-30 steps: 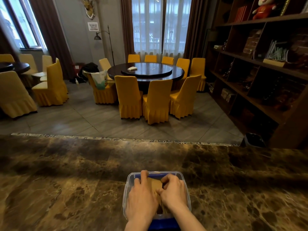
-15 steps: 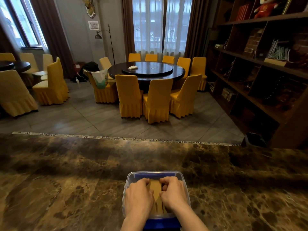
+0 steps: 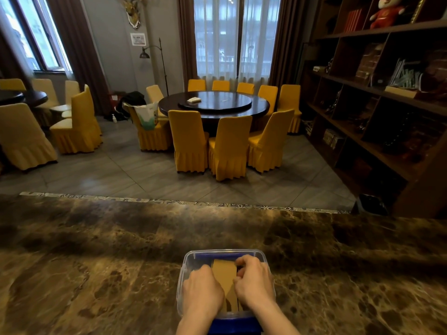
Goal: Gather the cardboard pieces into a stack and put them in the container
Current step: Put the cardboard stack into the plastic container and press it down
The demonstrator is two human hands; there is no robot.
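- Since a second ago, both hands have drawn back toward the near end of the clear container (image 3: 186,274); more cardboard stack (image 3: 226,274) shows between them.
- Left hand (image 3: 202,290) curled, right hand (image 3: 254,281) pinching the stack, inside the container.
- Judged: placement nearly complete.
- No legible writing.

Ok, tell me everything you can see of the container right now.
The container is a clear plastic box with rounded corners and a thick rim, open on top, with something blue showing at its far inner edge and under its near end. It sits flat on the marble counter. Brown cardboard pieces lie inside. The left hand and right hand are both down in it, on the cardboard.
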